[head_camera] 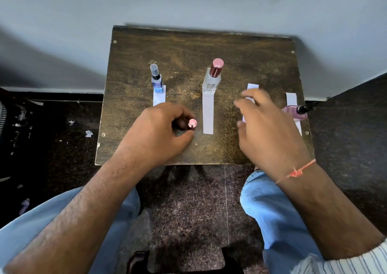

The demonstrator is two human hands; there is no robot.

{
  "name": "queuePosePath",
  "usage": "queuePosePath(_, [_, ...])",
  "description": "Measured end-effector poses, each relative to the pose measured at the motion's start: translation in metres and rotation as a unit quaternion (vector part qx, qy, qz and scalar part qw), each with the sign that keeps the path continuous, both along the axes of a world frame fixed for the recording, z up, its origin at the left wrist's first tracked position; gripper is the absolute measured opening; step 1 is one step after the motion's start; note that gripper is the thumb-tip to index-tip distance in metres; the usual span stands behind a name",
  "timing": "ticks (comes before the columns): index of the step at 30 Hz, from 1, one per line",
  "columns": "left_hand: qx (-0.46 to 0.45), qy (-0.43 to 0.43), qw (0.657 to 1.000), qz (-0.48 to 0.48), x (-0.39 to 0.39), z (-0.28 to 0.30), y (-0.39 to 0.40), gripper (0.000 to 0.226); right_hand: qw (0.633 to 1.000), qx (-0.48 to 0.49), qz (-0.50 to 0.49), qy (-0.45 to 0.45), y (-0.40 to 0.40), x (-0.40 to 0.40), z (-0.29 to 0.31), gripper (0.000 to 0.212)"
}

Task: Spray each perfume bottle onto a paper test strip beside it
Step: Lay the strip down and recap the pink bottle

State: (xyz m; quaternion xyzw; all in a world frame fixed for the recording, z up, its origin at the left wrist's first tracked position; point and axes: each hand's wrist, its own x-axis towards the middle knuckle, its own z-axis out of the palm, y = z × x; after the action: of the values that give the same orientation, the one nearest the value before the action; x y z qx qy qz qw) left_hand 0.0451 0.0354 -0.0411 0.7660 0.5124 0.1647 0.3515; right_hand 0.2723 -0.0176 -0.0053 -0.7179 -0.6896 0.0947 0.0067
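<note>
On the small dark wooden table [188, 50] before your knees stand the task's things; your left hand [159, 131] curls round a small pink-capped bottle [192, 123] near the front edge, just left of the long middle strip [208, 114]; your right hand [270, 127] hovers with loose, spread fingers over another strip [252, 86], and whether it pinches that paper I cannot tell, for the fingers are blurred. Behind the middle strip stands a clear square bottle [211, 83] with a dark red cap; farther left, a blue bottle [157, 83] with a clear cap stands on its own strip [159, 99]; at the right edge a pink bottle [294, 113] lies on its side across a fourth strip [291, 99]. Judge the glass hard, smooth and breakable; grip the body low, not the cap; the strips look thin and light, likely to slide, so pin one end.
</note>
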Motion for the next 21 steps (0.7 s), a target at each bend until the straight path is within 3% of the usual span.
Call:
queuePosePath(3, [0.002, 0.002, 1.000, 0.010, 0.004, -0.001, 0.001, 0.019, 0.987, -0.006, 0.105, 0.120, -0.013, -0.005, 0.014, 0.026])
queuePosePath(6, [-0.010, -0.033, 0.999, 0.019, 0.012, 0.001, -0.002, 0.016, 0.964, -0.134, 0.133, 0.188, -0.021, 0.006, 0.019, 0.019])
queuePosePath(9, [-0.038, -0.078, 0.996, 0.036, 0.023, 0.004, -0.005, 0.013, 0.952, -0.246, 0.102, 0.147, -0.021, 0.034, 0.024, 0.015])
queuePosePath(12, [-0.061, -0.101, 0.992, 0.034, 0.033, 0.004, -0.008, 0.012, 0.940, -0.332, 0.038, 0.063, -0.021, 0.064, 0.033, 0.039])
queuePosePath(14, [-0.077, -0.120, 0.989, 0.030, 0.040, 0.003, -0.010, 0.013, 0.956, -0.292, 0.010, -0.039, -0.021, 0.084, 0.034, 0.056])
queuePosePath(16, [-0.091, -0.139, 0.986, 0.027, 0.048, 0.001, -0.011, 0.014, 0.969, -0.233, -0.045, -0.068, -0.023, 0.101, 0.034, 0.066])
queuePosePath(21, [-0.128, -0.216, 0.967, 0.042, 0.063, 0.001, -0.013, 0.013, 0.980, -0.096, -0.166, 0.047, -0.030, 0.121, 0.032, 0.055])
